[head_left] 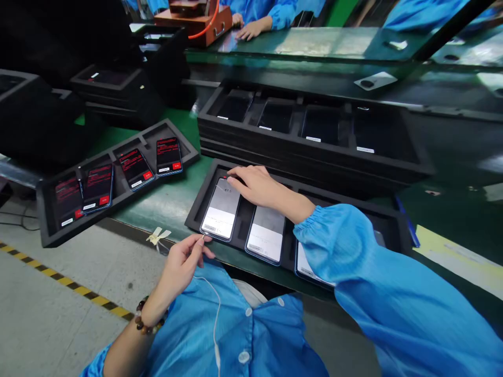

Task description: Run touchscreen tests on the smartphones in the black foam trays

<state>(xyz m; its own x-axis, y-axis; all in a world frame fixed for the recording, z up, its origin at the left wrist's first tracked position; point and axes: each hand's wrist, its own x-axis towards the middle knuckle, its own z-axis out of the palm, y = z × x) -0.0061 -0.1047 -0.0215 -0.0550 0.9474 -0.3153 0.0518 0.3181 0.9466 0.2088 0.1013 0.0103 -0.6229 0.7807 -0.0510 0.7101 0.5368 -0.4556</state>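
Note:
My left hand (183,267) pinches the end of a white earphone cable (215,319) at the bottom edge of the leftmost smartphone (222,209); whether its plug sits in the phone cannot be made out. Over that phone's upper right corner lies my right hand (255,184), palm down, with thumb and forefinger apart. The phone's screen is lit grey and white. It lies in a black foam tray (192,217) beside a second lit smartphone (265,235). A third smartphone (308,262) is partly hidden under my right sleeve.
A black foam tray (47,225) at left holds several phones with red text. Behind my hands rises a stack of foam trays (314,157) with dark phones. Across the bench are a person's hands (253,29) and an orange-brown box (204,26). Yellow paper (451,251) lies right.

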